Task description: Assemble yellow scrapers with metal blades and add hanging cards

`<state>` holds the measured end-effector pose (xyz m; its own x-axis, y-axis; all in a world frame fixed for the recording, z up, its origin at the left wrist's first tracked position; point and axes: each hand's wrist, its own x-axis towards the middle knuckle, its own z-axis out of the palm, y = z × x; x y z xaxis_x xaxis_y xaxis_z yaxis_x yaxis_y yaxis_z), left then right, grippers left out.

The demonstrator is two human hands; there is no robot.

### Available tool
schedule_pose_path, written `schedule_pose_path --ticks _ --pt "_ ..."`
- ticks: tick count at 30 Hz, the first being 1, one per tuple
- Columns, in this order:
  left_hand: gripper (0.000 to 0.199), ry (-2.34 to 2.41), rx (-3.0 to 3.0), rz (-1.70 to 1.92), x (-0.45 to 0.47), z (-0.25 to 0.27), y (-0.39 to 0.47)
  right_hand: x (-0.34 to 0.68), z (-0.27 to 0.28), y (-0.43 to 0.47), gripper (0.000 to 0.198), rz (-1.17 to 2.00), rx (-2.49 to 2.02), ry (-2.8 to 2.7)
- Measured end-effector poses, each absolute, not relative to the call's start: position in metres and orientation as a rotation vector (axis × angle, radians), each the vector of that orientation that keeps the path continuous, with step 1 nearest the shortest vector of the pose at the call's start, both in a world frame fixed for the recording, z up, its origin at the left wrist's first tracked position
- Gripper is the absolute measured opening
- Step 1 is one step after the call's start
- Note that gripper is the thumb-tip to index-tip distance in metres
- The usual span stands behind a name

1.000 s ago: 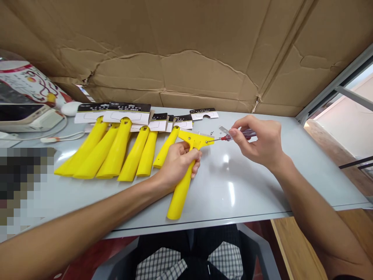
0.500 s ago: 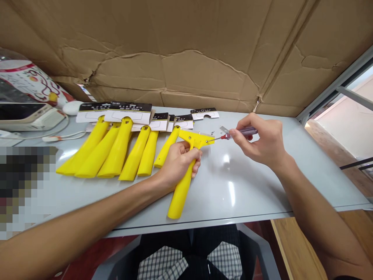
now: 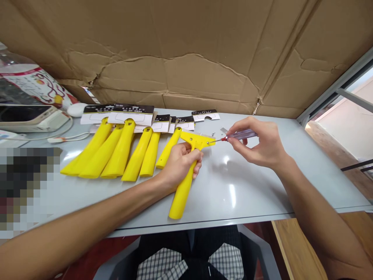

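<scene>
My left hand [image 3: 186, 161] is wrapped round the neck of a yellow plastic scraper [image 3: 181, 196], whose T-shaped head points away from me and carries two screws. In my right hand [image 3: 259, 142] is a screwdriver [image 3: 241, 134] with a clear purplish handle and a red collar, pinched between thumb and fingers. Its tip meets the screw at the right end of the scraper's head. Behind the screwdriver lies a small metal blade [image 3: 223, 130], partly hidden, with tiny screws [image 3: 213, 134] near it.
Several yellow scrapers [image 3: 118, 155] with black-and-white header cards [image 3: 132, 114] lie in a row on the left. A loose card [image 3: 205, 115] rests at the back. Cardboard [image 3: 186, 77] walls off the far side. A white device [image 3: 37, 116] and cable stand at the left.
My right fingers have shifted slightly on the screwdriver's handle, which looks turned. The tip stays at the same screw, and my left hand keeps its hold. The view has moved a little.
</scene>
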<state>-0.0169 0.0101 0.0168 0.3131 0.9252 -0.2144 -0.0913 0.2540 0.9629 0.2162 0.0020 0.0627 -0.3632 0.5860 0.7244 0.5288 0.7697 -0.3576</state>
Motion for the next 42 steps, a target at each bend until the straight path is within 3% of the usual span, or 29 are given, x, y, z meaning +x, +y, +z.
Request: schedule_pose_path --ticks 8,10,28,36,42 --pt "0.016 1.01 1.062 0.871 -0.0167 0.0185 0.0099 0.2184 0.0608 0.0072 0.015 -0.069 -0.842 -2.049" --pt "0.017 1.014 1.056 0.872 -0.0166 0.0192 0.0097 0.2183 0.0604 0.0057 0.01 -0.065 -0.859 -2.059" --pt "0.018 1.011 1.111 0.823 -0.0185 0.0191 0.0094 0.2179 0.0545 0.0088 0.026 -0.093 -0.923 -1.979" --pt "0.018 1.005 1.124 0.822 -0.0183 0.0177 0.0091 0.2172 0.0593 0.0046 0.012 -0.07 -0.856 -2.028" --pt "0.016 1.0 1.114 0.832 -0.0183 0.0155 0.0102 0.2179 0.0596 0.0059 0.022 -0.016 -0.781 -2.044"
